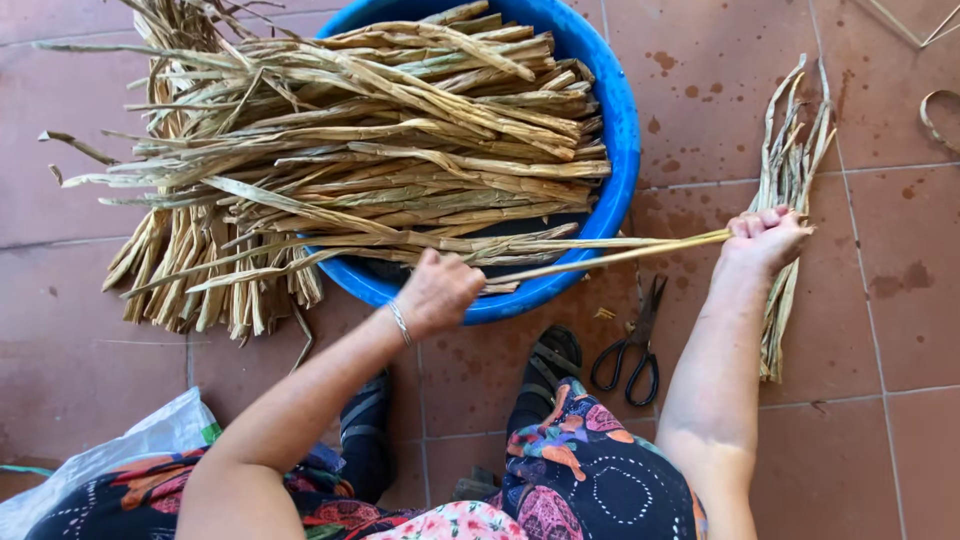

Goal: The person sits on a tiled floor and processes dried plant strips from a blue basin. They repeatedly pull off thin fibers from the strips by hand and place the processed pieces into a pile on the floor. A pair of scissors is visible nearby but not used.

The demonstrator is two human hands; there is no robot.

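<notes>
A blue plastic tub (622, 130) stands on the tiled floor, heaped with long dried straw-coloured plant strips (400, 130) that hang over its left side. My left hand (440, 290) is closed on one long thin strip (620, 252) at the tub's near rim. My right hand (765, 240) grips the other end of that same strip, stretched almost level between the two hands. Beneath my right hand lies a small bundle of similar strips (790, 190) on the floor.
Black-handled scissors (635, 350) lie on the terracotta tiles (880, 330) between my knees and the bundle. A white plastic bag (110, 455) sits at the lower left. My sandalled feet (550, 355) rest near the tub. A curled strip (935, 115) lies at the right edge.
</notes>
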